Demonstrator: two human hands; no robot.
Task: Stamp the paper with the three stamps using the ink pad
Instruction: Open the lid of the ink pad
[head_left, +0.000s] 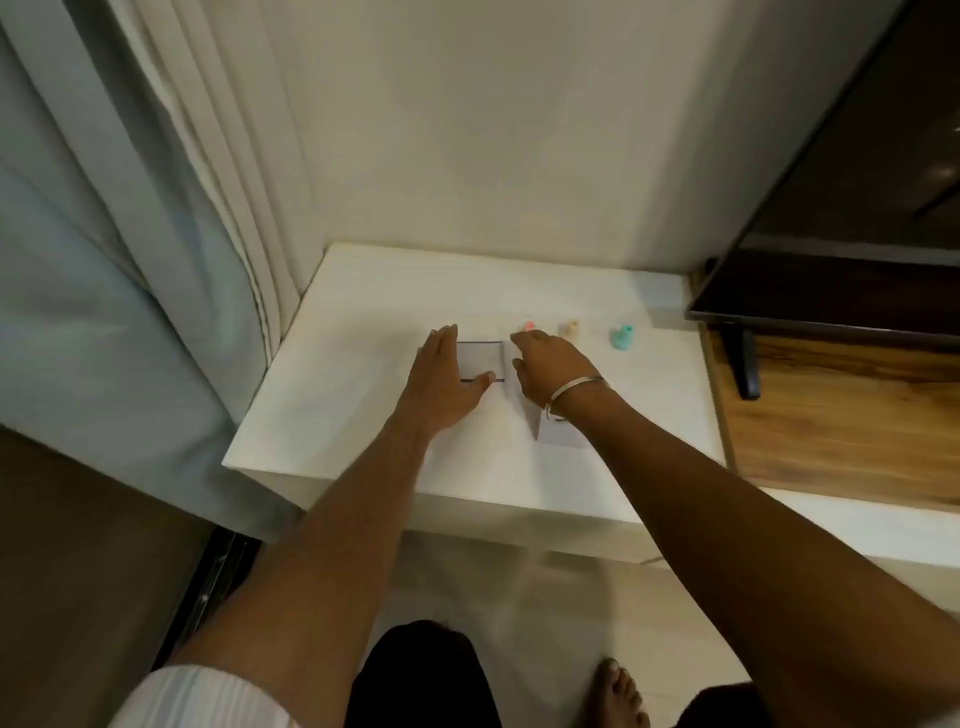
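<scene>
pink stamp (529, 326), beige stamp (570, 329), teal stamp (621, 338); pale grey ink pad (481, 359) with dark edges; white table (363, 332); silver bangle (576, 388).

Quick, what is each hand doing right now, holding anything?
Left hand: open, fingers straight, resting on the ink pad.
Right hand: beside the pink stamp; whether it grips anything cannot be told.

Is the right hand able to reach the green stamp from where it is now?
Probably yes. The right hand hovers by the pink stamp, and the green stamp stands further to its right on the white table. Only the beige stamp stands between; the hand can pass in front of it.
</scene>
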